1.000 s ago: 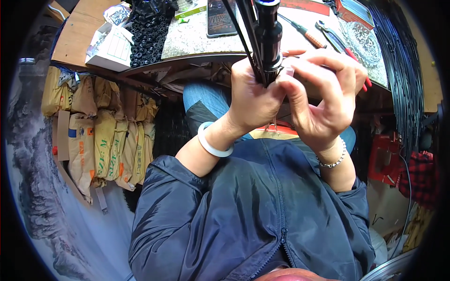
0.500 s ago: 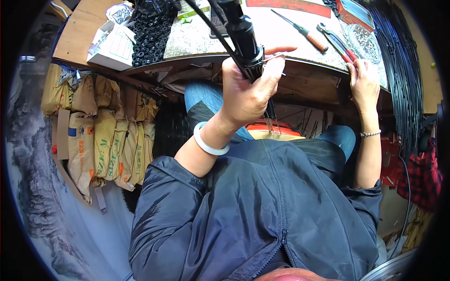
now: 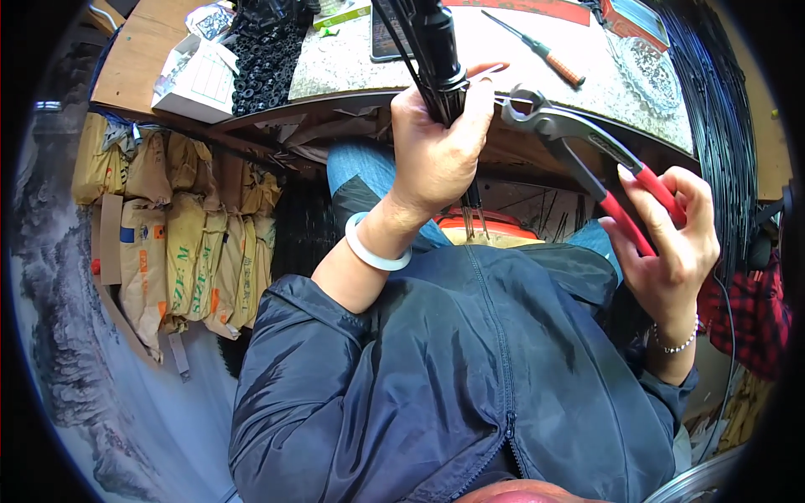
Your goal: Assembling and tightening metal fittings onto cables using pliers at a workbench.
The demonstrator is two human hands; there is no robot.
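My left hand point(image 3: 436, 155) is closed round a bundle of thin black rods and a thicker shaft, which looks like a folded umbrella frame point(image 3: 438, 50). Its narrow rod ends point down toward my lap. A short pale wire point(image 3: 496, 97) sticks out of the bundle beside my left fingers. Red-handled pincers point(image 3: 574, 132) are in my right hand point(image 3: 675, 239), their handles spread. The jaws are at the wire's end, just right of my left hand; whether they grip it I cannot make out.
On the bench lie a screwdriver point(image 3: 545, 57), a phone point(image 3: 389, 38), a clear glass dish point(image 3: 654, 80) and a heap of black ring parts point(image 3: 267, 71). Long black rods point(image 3: 721, 126) hang at the right edge. Stuffed sacks point(image 3: 180, 251) stand at left.
My right hand has lifted the pincers off the bench and brought them, jaws leftward, to the wire. My left hand and the frame have shifted slightly left.
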